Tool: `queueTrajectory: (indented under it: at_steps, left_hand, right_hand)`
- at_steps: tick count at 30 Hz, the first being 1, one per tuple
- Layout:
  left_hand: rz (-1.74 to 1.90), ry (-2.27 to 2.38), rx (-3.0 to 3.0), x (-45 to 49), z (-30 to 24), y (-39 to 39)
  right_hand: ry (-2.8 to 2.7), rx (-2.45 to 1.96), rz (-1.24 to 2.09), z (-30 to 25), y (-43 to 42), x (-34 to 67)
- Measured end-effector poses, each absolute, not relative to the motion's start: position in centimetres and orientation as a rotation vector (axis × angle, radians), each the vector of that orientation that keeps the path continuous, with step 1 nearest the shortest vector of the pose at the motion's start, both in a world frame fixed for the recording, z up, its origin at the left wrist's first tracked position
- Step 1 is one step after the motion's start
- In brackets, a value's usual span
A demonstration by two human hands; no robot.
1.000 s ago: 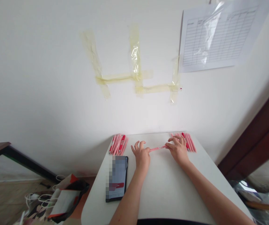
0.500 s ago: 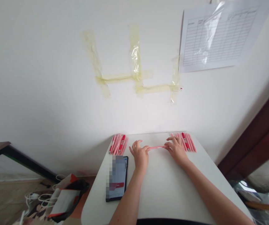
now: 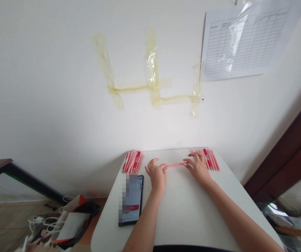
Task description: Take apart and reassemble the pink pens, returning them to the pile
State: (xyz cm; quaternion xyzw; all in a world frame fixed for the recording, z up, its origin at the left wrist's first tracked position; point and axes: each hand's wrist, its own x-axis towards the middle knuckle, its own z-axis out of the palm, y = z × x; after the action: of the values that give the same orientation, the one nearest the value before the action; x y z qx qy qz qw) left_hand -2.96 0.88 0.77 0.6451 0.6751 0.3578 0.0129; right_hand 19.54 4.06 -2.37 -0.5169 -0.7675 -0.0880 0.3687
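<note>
One broad, plain white wall (image 3: 48, 87) fills most of the view. Below it stands a smooth white table (image 3: 197, 213) with rounded near corners, its far edge close to the wall. High on the right of the wall hangs a white paper sheet (image 3: 244, 45) printed with a grid, and to its left run shiny, yellowish strips of clear tape (image 3: 151, 66). A black-edged rectangular phone (image 3: 131, 199), its screen partly blurred into squares, lies on the left of the table, beside the left forearm. The left hand (image 3: 157, 175) pinches one end of a slim, pale pink, pen-like stick (image 3: 175, 165) between thumb and forefinger, other fingers raised and spread. The right hand (image 3: 198, 168) pinches the other end the same way, its remaining fingers fanned out. A bundle of slender pink and red pens (image 3: 133, 162) lies left of the left hand, and a row of similar pink and red pens (image 3: 212, 160) lies just beyond the right, partly hidden by its fingers. The stick spans the gap between the hands, nearly level, its right end slightly farther from the person; whether it touches the table I cannot tell.
</note>
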Motion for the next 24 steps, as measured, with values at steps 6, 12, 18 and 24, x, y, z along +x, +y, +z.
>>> queueTrajectory:
  at_steps: [6,12,18,24]
  left_hand:
    - [1.089,2.131,2.007,-2.99,0.78,0.80]
    - [1.092,2.140,1.993,-2.99,0.75,0.79]
    - [1.057,2.143,1.960,-2.83,0.85,0.75]
    - [0.993,2.156,1.950,-2.80,1.01,0.74]
  right_hand:
    - [-2.014,-1.279,-0.218,-1.99,4.00,19.52]
    - [-2.031,-1.298,-0.224,-1.62,3.64,19.37]
    - [-2.076,-1.315,-0.315,-1.43,3.45,19.08]
    - [-2.077,-1.266,-0.296,-1.59,3.69,19.37]
